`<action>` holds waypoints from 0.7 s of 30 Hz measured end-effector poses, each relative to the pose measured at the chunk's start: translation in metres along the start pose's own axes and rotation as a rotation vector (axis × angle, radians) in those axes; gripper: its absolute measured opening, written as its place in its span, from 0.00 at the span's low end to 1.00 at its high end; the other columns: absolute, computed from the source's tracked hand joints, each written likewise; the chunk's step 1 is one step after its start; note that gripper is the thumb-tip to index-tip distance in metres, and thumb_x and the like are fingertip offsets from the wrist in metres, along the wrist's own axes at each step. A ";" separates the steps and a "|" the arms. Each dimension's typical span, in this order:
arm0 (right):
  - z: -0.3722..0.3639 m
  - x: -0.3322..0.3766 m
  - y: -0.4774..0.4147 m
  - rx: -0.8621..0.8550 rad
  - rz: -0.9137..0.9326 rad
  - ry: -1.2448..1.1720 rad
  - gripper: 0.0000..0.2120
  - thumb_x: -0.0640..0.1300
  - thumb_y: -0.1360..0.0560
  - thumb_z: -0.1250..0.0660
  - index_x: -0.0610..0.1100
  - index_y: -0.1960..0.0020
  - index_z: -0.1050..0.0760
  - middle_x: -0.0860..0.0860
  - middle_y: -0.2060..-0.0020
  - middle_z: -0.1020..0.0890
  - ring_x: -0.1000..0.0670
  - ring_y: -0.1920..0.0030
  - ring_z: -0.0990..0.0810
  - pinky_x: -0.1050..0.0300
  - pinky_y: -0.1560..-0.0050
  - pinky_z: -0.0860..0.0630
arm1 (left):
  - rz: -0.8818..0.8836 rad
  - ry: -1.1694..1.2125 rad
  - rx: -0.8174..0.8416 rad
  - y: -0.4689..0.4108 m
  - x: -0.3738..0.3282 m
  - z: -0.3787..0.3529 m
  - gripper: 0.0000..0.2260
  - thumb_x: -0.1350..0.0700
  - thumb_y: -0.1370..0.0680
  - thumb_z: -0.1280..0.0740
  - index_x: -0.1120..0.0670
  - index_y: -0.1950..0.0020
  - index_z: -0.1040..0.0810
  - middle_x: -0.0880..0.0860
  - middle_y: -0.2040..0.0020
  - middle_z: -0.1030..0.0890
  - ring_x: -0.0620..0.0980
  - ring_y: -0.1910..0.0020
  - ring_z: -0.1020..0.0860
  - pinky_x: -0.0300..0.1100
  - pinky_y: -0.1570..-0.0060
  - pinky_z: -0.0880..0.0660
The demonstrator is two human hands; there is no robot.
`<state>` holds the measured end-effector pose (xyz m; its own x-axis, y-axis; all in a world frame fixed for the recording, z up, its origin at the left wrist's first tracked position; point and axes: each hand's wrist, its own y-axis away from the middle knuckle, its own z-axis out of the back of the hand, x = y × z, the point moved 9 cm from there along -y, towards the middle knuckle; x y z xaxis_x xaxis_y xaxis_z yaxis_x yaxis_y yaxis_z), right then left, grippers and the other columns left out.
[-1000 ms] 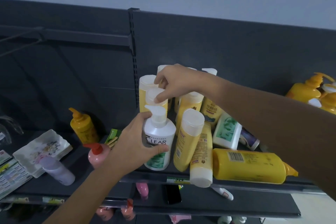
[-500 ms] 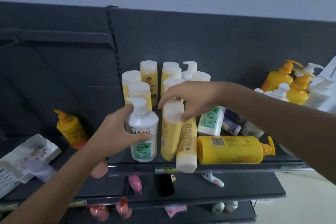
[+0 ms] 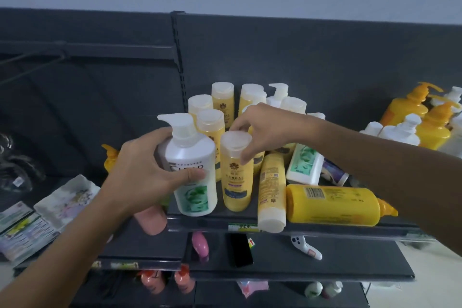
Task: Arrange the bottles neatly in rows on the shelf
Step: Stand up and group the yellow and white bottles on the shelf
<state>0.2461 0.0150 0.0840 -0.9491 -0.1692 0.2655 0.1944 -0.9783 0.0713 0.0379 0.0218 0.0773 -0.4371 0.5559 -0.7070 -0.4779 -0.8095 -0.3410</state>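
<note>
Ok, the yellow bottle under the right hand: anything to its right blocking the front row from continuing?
Yes. Right beside the upright yellow bottle held by the right hand, a slim yellow bottle lies over the shelf edge, and a large yellow bottle lies sideways past it.

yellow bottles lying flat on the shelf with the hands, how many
2: a slim yellow bottle with white cap overhanging the front edge, and a fat yellow bottle with barcode beside it. Others may be hidden.

The shelf (image 3: 312, 229) looks like dark matt metal. The white pump bottle (image 3: 192, 170) and yellow shampoo bottle (image 3: 236, 177) are smooth, lightly glossy plastic with translucent caps.
</note>
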 end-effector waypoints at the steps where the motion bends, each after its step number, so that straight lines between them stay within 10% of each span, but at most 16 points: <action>1: -0.002 0.005 -0.005 -0.019 0.012 -0.009 0.24 0.56 0.37 0.18 0.50 0.44 0.16 0.56 0.52 0.16 0.54 0.53 0.19 0.54 0.54 0.21 | -0.009 0.003 -0.002 0.003 -0.007 0.005 0.25 0.45 0.39 0.16 0.42 0.44 0.18 0.34 0.54 0.16 0.35 0.57 0.18 0.27 0.62 0.26; 8: -0.017 0.024 -0.042 -0.041 0.020 -0.092 0.24 0.55 0.37 0.17 0.48 0.45 0.16 0.52 0.55 0.15 0.49 0.53 0.18 0.46 0.53 0.18 | -0.029 0.033 0.008 0.016 -0.041 0.017 0.28 0.42 0.40 0.18 0.40 0.40 0.18 0.38 0.53 0.14 0.39 0.54 0.16 0.48 0.51 0.18; 16: -0.059 -0.034 0.040 0.056 -0.080 0.232 0.31 0.65 0.32 0.25 0.47 0.37 0.23 0.52 0.46 0.18 0.51 0.48 0.20 0.51 0.49 0.20 | -0.001 0.003 0.020 0.006 -0.047 -0.006 0.28 0.44 0.40 0.17 0.40 0.41 0.18 0.38 0.55 0.15 0.38 0.56 0.17 0.40 0.55 0.20; 21: -0.136 -0.031 0.095 0.271 0.225 0.539 0.36 0.60 0.37 0.22 0.45 0.35 0.25 0.46 0.41 0.23 0.44 0.40 0.26 0.47 0.44 0.25 | 0.014 -0.062 -0.004 0.000 -0.056 -0.016 0.33 0.40 0.42 0.17 0.42 0.38 0.19 0.36 0.54 0.16 0.36 0.53 0.19 0.37 0.52 0.23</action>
<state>0.2600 -0.0892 -0.0477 -0.8555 -0.4721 -0.2129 0.3919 -0.8589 0.3298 0.0743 -0.0119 0.1070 -0.4905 0.5549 -0.6719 -0.4686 -0.8180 -0.3336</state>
